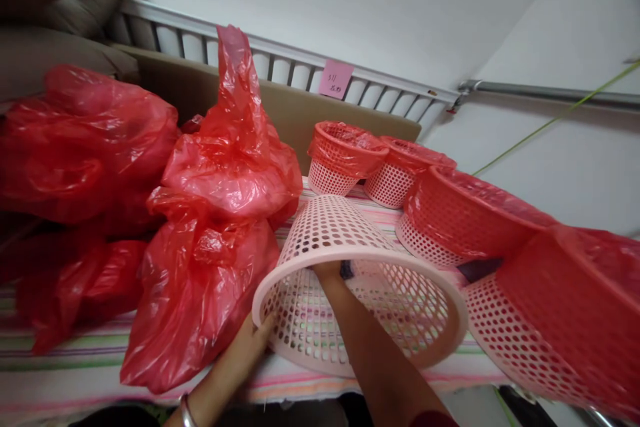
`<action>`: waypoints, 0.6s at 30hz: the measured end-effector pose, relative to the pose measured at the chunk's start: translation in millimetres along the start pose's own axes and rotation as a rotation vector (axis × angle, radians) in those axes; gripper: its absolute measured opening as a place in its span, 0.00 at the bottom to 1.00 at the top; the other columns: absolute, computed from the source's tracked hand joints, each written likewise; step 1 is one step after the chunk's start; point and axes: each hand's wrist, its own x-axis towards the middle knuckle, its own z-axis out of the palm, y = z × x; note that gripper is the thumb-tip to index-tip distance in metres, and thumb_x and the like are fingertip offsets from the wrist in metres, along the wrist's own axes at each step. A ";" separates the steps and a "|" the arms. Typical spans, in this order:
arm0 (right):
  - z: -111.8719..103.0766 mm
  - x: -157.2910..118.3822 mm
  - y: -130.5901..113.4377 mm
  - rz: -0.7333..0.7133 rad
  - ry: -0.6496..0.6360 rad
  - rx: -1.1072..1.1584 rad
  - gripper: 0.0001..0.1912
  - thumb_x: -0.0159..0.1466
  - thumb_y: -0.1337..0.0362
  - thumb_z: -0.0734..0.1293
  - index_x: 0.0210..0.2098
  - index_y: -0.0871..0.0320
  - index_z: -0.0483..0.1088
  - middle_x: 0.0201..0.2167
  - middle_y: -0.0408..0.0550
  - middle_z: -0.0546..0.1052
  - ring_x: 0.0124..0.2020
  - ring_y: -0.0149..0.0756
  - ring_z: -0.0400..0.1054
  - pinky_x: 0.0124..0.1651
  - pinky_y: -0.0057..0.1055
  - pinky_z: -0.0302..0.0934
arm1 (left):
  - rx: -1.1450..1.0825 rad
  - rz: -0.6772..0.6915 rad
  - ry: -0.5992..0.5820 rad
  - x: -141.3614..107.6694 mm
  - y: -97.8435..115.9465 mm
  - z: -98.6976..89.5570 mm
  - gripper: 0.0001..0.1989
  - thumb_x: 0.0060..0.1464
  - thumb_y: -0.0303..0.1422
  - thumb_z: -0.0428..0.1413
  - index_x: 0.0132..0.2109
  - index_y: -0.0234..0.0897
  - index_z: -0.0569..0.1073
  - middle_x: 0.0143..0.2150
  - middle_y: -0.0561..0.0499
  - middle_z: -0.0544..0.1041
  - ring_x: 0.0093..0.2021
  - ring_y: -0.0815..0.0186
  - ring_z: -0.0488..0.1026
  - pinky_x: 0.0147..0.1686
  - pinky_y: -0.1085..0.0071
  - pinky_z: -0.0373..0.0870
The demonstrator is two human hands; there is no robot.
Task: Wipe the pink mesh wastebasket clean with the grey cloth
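Pink basket [335,223] tipped on its side, rim gripped by fingers of left hand [263,331]. Right hand [327,269] sunk inside, beside dark item [347,270]; its grip cannot be told. Rim best held steady while the inside is reached.

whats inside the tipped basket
In the tipped basket, the right hand reaches in, with a small dark thing beside it. The rim and wall cover the fingers, so whatever they hold cannot be seen.

Counted: one unlined pale-pink perforated plastic basket [335,220], four red-film-lined perforated plastic baskets [329,179], at least three glossy red plastic bags [225,177], two bare hands [265,329].
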 end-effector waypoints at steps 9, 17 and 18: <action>-26.5 -122.1 -21.3 -0.092 -0.112 -0.086 0.21 0.51 0.71 0.63 0.46 0.56 0.69 0.42 0.52 0.74 0.45 0.43 0.68 0.47 0.32 0.60 | -0.044 -0.144 0.019 6.3 -24.9 -0.2 0.38 0.46 0.54 0.50 0.56 0.29 0.63 0.28 0.43 0.78 0.26 0.55 0.73 0.28 0.58 0.71; -29.5 -155.0 -20.7 -0.158 -0.115 -0.073 0.20 0.51 0.74 0.61 0.41 0.53 0.70 0.39 0.47 0.73 0.42 0.39 0.67 0.44 0.29 0.58 | -0.019 -0.098 -0.019 5.3 -23.5 -0.3 0.30 0.48 0.53 0.51 0.48 0.32 0.68 0.25 0.50 0.74 0.27 0.60 0.72 0.28 0.65 0.71; -27.2 -135.8 -20.4 -0.128 -0.081 -0.090 0.19 0.54 0.74 0.59 0.42 0.54 0.70 0.38 0.49 0.73 0.41 0.38 0.67 0.43 0.29 0.58 | -0.009 -0.137 -0.021 6.0 -26.6 -0.2 0.30 0.48 0.53 0.50 0.49 0.32 0.67 0.22 0.52 0.72 0.21 0.63 0.70 0.22 0.67 0.69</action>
